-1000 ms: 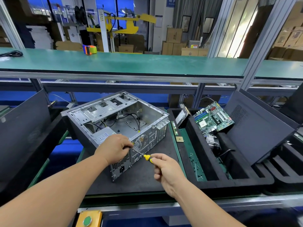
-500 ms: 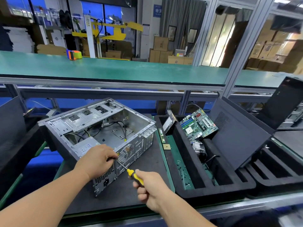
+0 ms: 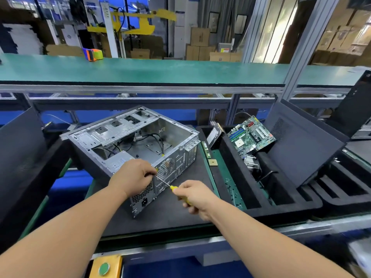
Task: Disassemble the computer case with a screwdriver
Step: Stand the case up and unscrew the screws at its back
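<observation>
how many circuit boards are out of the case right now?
2 clearly: the motherboard leaning in the black foam tray, and a RAM stick on the green strip beside the computer case. More may be hidden in the tray.

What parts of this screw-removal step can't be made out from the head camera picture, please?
- Head view: the screwdriver tip and the screw it meets are hidden behind the left hand at the computer case rear panel.
- Head view: most of the yellow handle is covered by the right hand.
- Head view: the power supply label is too small and blurred to read.
- Head view: the black tray depths are in shadow.
</observation>
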